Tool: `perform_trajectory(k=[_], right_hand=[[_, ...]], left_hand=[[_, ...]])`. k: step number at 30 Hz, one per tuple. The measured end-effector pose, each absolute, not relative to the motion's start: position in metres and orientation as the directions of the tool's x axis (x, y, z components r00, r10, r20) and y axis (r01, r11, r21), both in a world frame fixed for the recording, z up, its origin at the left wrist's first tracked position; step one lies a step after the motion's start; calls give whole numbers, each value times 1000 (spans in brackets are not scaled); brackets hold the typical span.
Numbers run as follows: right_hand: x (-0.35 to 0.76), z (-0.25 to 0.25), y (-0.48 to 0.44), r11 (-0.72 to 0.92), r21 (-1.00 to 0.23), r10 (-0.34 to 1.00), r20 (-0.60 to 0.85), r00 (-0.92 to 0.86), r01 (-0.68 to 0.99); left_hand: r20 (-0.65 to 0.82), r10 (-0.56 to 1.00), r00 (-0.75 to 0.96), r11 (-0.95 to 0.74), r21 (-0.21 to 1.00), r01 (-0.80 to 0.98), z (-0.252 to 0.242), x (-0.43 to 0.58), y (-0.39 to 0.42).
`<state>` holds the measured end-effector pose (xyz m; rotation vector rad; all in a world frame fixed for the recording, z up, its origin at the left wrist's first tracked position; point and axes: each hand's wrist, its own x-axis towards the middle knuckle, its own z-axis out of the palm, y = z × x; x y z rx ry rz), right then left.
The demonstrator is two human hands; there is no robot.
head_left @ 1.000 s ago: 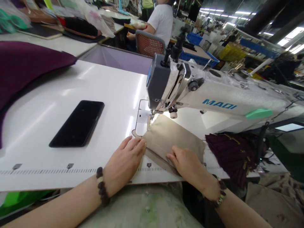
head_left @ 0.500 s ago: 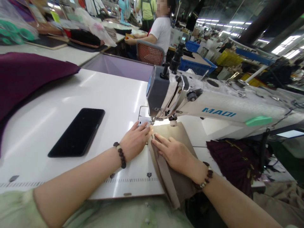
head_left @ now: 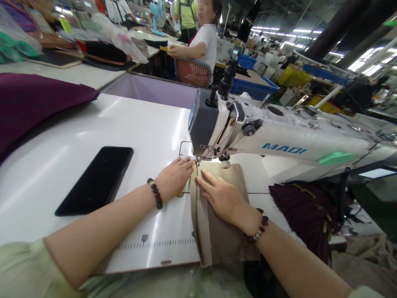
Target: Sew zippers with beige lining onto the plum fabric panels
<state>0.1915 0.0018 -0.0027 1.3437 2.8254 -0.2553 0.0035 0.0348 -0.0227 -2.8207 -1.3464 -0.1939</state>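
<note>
A white sewing machine (head_left: pixel 279 136) marked MAQI stands over the table, its needle area lit. Beneath the needle lies beige-brown cloth (head_left: pixel 229 231), a folded edge running along its left side and its lower end at the table's front edge. My left hand (head_left: pixel 175 179) rests flat just left of the needle, fingertips at the cloth's left edge. On top of the cloth, right of the fold, my right hand (head_left: pixel 225 198) lies with its fingers stretched towards the needle. Neither hand grips anything.
A black phone (head_left: pixel 96 180) lies on the white table (head_left: pixel 149 124) left of my left forearm. Dark purple cloth (head_left: pixel 37 103) covers the far left. More purple pieces with zips (head_left: pixel 304 211) lie at right. Beyond the table, a person in white (head_left: pixel 207 45) sits on a red chair (head_left: pixel 192 73).
The beige-brown cloth has turned, so its folded edge runs straighter towards me. My right hand has shifted slightly left with it. The whole view has moved a little.
</note>
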Motion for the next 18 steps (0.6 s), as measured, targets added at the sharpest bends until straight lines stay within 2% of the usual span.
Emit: perform_trajectory(k=[4, 9, 11, 18], right_hand=[[193, -3, 5, 625, -177, 764, -67, -642, 761], [198, -7, 7, 655, -204, 742, -12, -671, 728], [200, -7, 7, 673, -205, 725, -5, -689, 710], [199, -3, 8, 720, -156, 683, -15, -731, 676]], left_hand=[[136, 739, 659, -672, 98, 734, -13, 5, 18], [294, 584, 756, -810, 267, 522, 3, 15, -51], [309, 558, 770, -823, 323, 467, 7, 14, -74], [258, 465, 847, -864, 342, 370, 0, -1, -103]])
